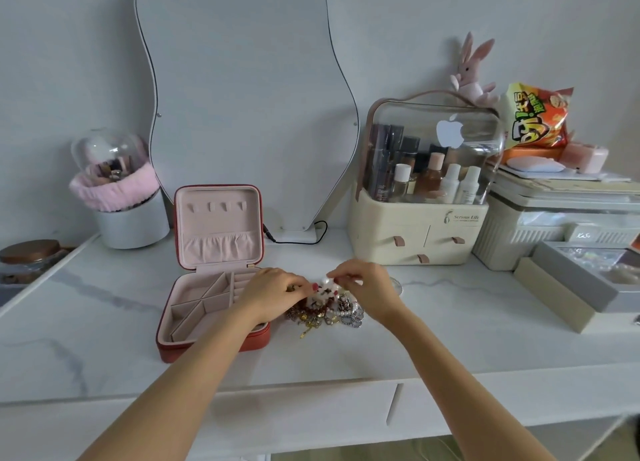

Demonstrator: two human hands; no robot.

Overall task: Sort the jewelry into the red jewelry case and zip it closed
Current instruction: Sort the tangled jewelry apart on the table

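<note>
Location: a domestic bedroom dressing area. Indicators: a white marble-patterned desk (pixel 450 322) against a plain wall, a wavy frameless mirror (pixel 242 97), a cream cosmetics organiser with clear lid (pixel 426 183), a pink plush rabbit (pixel 469 73), an orange snack bag (pixel 535 118).

The red jewelry case (pixel 207 339) has a matt, leather-like shell and a soft pink velvety lining. The jewelry pile (pixel 325 313) right of it glints like metal and beads, possibly pearls. The tabletop (pixel 104 322) is smooth white marble-look with grey veins.
</note>
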